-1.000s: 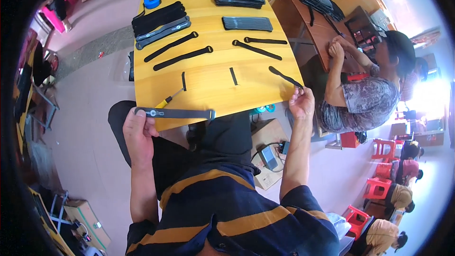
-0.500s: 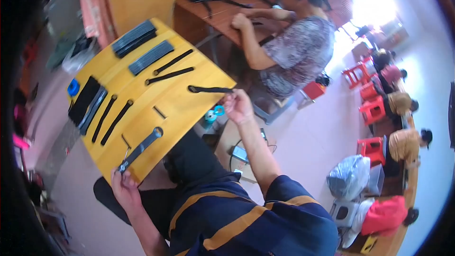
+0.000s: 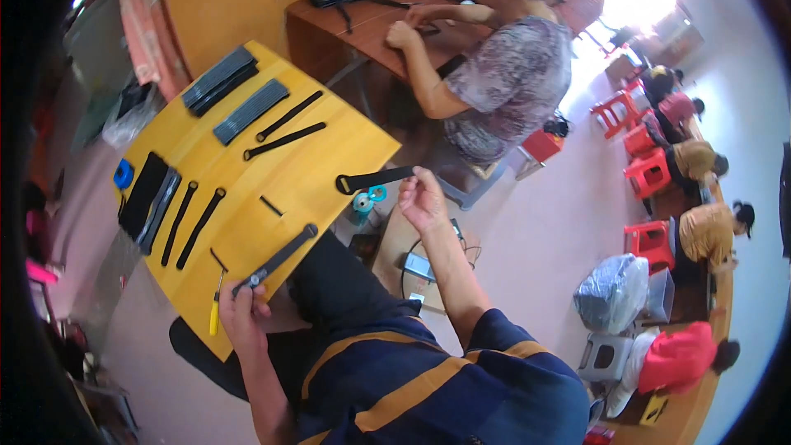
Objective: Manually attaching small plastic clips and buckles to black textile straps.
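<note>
My left hand (image 3: 245, 313) pinches the lower end of a black hook-and-loop strap (image 3: 280, 259), whose ring end points up to the right above the yellow board table (image 3: 317, 185). A yellow-handled screwdriver (image 3: 215, 318) lies on the board beside this hand. Past the board's right edge, my right hand (image 3: 424, 202) pinches the plain end of a second black strap (image 3: 377, 179); its ring end reaches left. Between the hands, a short black piece (image 3: 271, 206) lies on the board. Another thin dark piece (image 3: 218, 259) lies by the screwdriver tip.
Several ringed straps (image 3: 284, 142) lie on the board, with dark strip bundles (image 3: 251, 111), a black-grey stack (image 3: 148, 202) and a blue roll (image 3: 124, 173). A co-worker (image 3: 511, 74) sits at a brown table (image 3: 317, 25). Below my right hand stands a cardboard box (image 3: 387, 255) with a cabled device.
My left hand has moved right and up with its strap, uncovering the screwdriver's yellow handle. My right hand has moved slightly right and down; its strap has swung clear of the board.
</note>
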A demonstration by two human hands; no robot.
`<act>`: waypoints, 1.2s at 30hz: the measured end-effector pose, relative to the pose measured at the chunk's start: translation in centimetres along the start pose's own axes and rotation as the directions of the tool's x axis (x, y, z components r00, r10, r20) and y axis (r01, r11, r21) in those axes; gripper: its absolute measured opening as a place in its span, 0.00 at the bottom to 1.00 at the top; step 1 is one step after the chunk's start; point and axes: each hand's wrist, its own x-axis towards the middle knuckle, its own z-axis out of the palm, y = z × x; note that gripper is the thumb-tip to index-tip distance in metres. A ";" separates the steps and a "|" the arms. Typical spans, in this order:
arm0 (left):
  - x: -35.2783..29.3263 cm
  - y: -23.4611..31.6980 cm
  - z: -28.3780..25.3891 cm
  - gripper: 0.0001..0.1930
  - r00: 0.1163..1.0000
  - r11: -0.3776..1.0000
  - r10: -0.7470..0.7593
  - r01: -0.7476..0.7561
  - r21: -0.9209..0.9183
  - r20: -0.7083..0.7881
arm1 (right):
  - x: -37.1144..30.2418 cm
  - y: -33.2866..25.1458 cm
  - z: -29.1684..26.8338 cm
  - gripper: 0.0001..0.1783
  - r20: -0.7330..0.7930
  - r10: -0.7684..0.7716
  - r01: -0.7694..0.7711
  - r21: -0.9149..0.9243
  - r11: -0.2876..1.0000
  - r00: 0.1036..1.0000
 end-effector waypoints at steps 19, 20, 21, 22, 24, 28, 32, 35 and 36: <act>10.6 0.8 1.2 0.07 0.959 0.766 -0.282 0.206 -0.609 -0.029 | 2.2 -0.7 -3.6 0.09 -0.027 -0.021 0.021 -0.012 1.000 0.999; 11.9 1.0 1.6 0.07 0.959 0.765 -0.283 0.205 -0.610 -0.032 | 2.1 -0.8 -4.0 0.09 -0.018 -0.025 0.024 -0.023 0.999 1.000; 13.2 1.2 2.1 0.07 0.965 0.768 -0.258 0.170 -0.618 -0.055 | 2.2 -1.0 -4.3 0.09 -0.009 -0.029 0.029 -0.033 0.999 1.000; 14.4 1.1 2.6 0.08 0.969 0.769 -0.234 0.136 -0.625 -0.077 | 2.1 -1.0 -4.1 0.09 -0.010 -0.028 0.028 -0.034 0.999 1.000; 16.6 0.3 3.2 0.09 0.974 0.781 -0.195 0.082 -0.620 -0.117 | 1.8 -0.8 -3.3 0.11 -0.077 -0.059 0.054 -0.058 0.997 0.995; 19.8 -0.6 5.1 0.10 0.961 0.780 -0.203 0.042 -0.625 -0.188 | 1.6 -1.4 -3.5 0.11 -0.091 -0.046 0.041 -0.056 0.998 0.995; 22.0 -0.7 6.3 0.10 0.954 0.765 -0.197 0.006 -0.644 -0.225 | 1.8 -1.9 -4.2 0.10 -0.123 -0.071 0.062 -0.076 0.995 0.990; 23.7 -0.1 6.3 0.11 0.939 0.773 -0.199 -0.025 -0.633 -0.280 | 2.2 -1.9 -4.1 0.10 -0.114 -0.069 0.059 -0.085 0.995 0.991; 24.2 0.1 6.3 0.11 0.940 0.778 -0.199 -0.021 -0.628 -0.278 | 2.3 -1.9 -4.0 0.10 -0.104 -0.066 0.057 -0.091 0.994 0.992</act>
